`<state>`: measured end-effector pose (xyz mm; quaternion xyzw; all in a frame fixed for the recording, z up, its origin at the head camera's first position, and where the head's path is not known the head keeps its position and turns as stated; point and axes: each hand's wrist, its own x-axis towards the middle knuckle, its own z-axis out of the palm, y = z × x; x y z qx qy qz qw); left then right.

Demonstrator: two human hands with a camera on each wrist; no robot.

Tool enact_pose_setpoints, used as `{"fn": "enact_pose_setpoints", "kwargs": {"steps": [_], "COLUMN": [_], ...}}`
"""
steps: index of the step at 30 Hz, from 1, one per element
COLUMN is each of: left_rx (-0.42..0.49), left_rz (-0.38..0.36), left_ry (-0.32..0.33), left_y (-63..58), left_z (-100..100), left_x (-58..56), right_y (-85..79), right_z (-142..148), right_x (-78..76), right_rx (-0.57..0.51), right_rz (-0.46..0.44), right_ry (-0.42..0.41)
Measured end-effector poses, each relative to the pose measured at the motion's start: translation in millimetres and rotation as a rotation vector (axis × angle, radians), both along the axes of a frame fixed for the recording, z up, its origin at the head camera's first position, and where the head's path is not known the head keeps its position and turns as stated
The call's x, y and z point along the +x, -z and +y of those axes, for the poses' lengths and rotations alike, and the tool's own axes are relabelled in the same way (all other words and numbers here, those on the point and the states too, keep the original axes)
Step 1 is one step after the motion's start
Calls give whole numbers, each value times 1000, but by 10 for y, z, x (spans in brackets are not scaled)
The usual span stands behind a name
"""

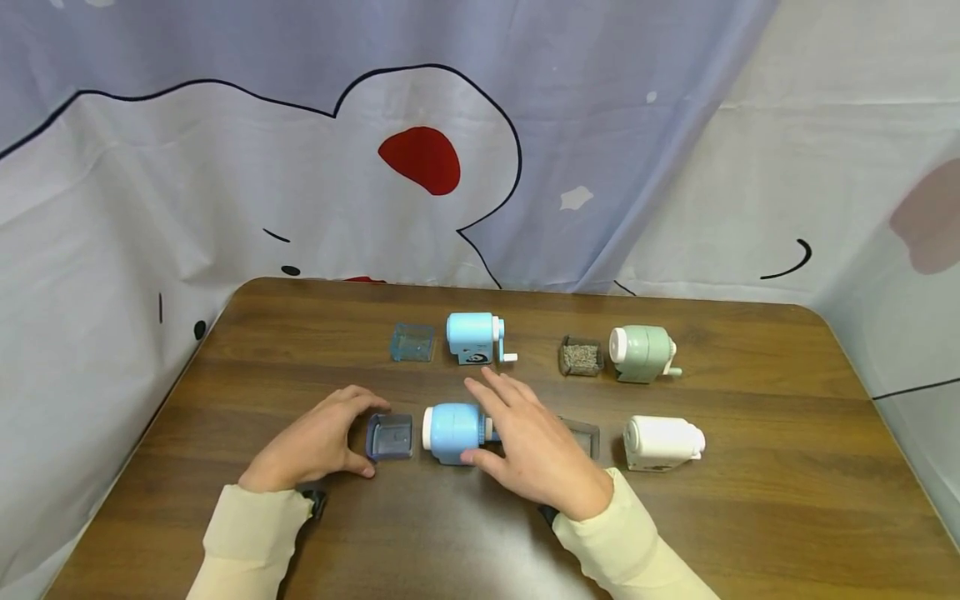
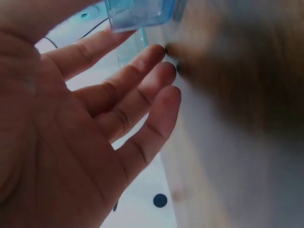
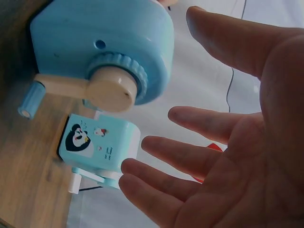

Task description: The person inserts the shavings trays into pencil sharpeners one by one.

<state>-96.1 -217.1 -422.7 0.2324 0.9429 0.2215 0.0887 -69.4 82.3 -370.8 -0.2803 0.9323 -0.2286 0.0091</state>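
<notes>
A blue crank pencil sharpener (image 1: 454,433) lies near the middle of the table, its round cream knob and crank visible in the right wrist view. Over its crank side hovers my right hand (image 1: 528,442), fingers spread and holding nothing; the thumb appears close to the body. To the left sits a clear bluish shavings drawer (image 1: 390,437). My left hand (image 1: 322,437) is beside that drawer, thumb and forefinger at its left corners, fingers loosely bent. In the left wrist view the forefinger's tip passes behind the drawer (image 2: 140,14); whether it touches is hard to tell.
Behind stand a light blue sharpener (image 1: 471,337) with a panda-like picture and its clear drawer (image 1: 412,342). Farther right are a green sharpener (image 1: 643,354), a drawer filled with shavings (image 1: 581,357), and a white sharpener (image 1: 662,442). A grey drawer (image 1: 585,437) is partly hidden by my right hand.
</notes>
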Motion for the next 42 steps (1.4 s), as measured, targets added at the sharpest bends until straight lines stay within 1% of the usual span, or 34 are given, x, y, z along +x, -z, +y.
{"fn": "enact_pose_setpoints", "kwargs": {"steps": [3, 6, 13, 21, 27, 34, 42], "left_rx": [17, 25, 35, 30, 37, 21, 17], "left_rz": [-5, -6, 12, 28, 39, 47, 46], "left_ry": [15, 12, 35, 31, 22, 38, 57], "left_y": [-4, -10, -11, -3, -9, -44, -47], "left_z": [24, 41, 75, 97, 123, 185, 261], "left_x": [9, 20, 28, 5, 17, 7, -6], "right_y": [21, 38, 68, 88, 108, 126, 119], "right_z": [-22, -36, -42, -49, -54, -56, -65], "right_x": [6, 7, 2, -2, -17, -44, -60], "right_rx": [-1, -5, -9, -10, -16, -53, -58], "right_rz": [-2, 4, 14, 28, 42, 38, 26], "right_ry": [-15, -30, -56, -73, -86, -92, -96]}}
